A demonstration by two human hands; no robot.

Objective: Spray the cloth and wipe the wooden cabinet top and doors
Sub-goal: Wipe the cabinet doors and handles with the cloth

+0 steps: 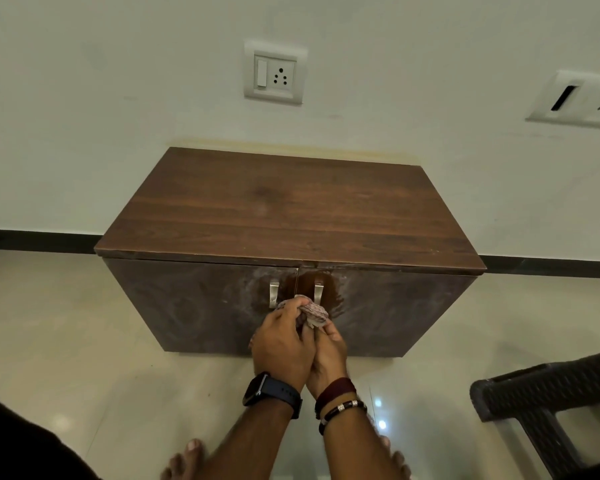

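Note:
A low wooden cabinet stands against the wall, its dark top [284, 213] bare. Two doors [201, 306] meet at the middle, each with a metal handle [273, 294]. A dark wet patch shows around the handles; the rest of the doors looks dusty. Both hands hold a bunched pinkish cloth [312, 311] against the doors just below the handles. My left hand [281, 344], with a watch on its wrist, grips the cloth from the left. My right hand [329, 351], with bracelets on its wrist, grips it from beneath. No spray bottle is in view.
A dark woven chair [548, 400] stands at the lower right on the tiled floor. My bare feet [187, 459] are in front of the cabinet. Two wall sockets [274, 74] sit above the cabinet.

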